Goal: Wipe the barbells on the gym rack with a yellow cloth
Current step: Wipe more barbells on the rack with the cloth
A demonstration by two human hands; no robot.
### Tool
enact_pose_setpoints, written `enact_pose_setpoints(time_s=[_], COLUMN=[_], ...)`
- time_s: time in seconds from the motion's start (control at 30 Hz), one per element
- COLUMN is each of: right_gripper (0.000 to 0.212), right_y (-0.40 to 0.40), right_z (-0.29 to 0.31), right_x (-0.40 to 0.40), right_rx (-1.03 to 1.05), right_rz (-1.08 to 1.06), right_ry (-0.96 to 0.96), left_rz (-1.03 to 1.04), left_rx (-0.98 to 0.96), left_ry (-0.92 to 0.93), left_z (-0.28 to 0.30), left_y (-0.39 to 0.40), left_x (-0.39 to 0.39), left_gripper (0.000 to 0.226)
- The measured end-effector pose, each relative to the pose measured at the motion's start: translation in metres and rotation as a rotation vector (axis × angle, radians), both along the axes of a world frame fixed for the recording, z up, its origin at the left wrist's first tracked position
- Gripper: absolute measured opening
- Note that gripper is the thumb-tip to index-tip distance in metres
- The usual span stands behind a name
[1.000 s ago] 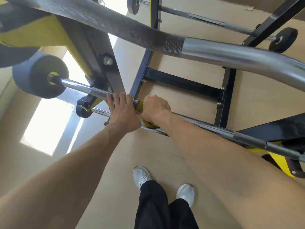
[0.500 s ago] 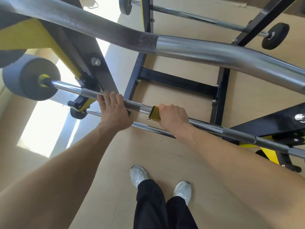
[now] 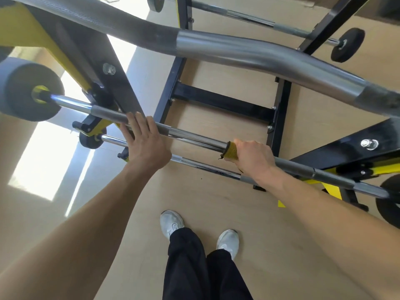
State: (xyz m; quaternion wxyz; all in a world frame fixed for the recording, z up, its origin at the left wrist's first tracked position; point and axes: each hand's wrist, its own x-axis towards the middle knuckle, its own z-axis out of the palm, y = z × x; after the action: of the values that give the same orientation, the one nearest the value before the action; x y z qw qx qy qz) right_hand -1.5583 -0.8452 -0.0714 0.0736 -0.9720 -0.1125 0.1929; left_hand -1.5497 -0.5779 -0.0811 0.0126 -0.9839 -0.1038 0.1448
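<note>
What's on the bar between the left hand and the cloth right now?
Head view: only bare polished bar lies between the left hand and the yellow cloth, which the right hand grips around the same barbell.

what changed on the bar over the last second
The right hand, gripping the yellow cloth around the bar, slid it rightward along the bar, away from the left hand. The gap between the hands widened. The left hand stayed resting on the bar near the rack.
</note>
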Motion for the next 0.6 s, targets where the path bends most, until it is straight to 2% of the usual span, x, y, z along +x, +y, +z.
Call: enact_pose_setpoints(time_s=[0.1, 0.3, 0.5, 0.57, 0.6], right_gripper=[0.034, 0.029, 0.020, 0.026, 0.038], right_y=[-0.033, -0.086, -0.125, -0.136, -0.141], right_z=[0.002, -0.001, -0.008, -0.010, -0.013], right_x=[-0.010, -0.035, -0.064, -0.079, -0.086], right_rx=[-0.015, -0.203, -0.252, -0.234, -0.229], right_rz=[-0.015, 0.009, 0.024, -0.011, -0.036], right_ry=[0.012, -0.174, -0.344, -0.382, -0.375], left_rz=[0.039, 0.157, 0.178, 0.196, 0.205], left_rx=[-0.042, -0.258, -0.300, -0.319, -0.328], left_ry=[0.012, -0.170, -0.244, -0.269, -0.287], left_z=[0.004, 0.002, -0.008, -0.009, -0.010], left_y=[-0.022, -0.030, -0.033, -0.036, -0.036], left_x=[-0.008, -0.017, -0.027, -0.026, -0.026], left_gripper=[0.092, 0.080, 0.087, 0.086, 0.085])
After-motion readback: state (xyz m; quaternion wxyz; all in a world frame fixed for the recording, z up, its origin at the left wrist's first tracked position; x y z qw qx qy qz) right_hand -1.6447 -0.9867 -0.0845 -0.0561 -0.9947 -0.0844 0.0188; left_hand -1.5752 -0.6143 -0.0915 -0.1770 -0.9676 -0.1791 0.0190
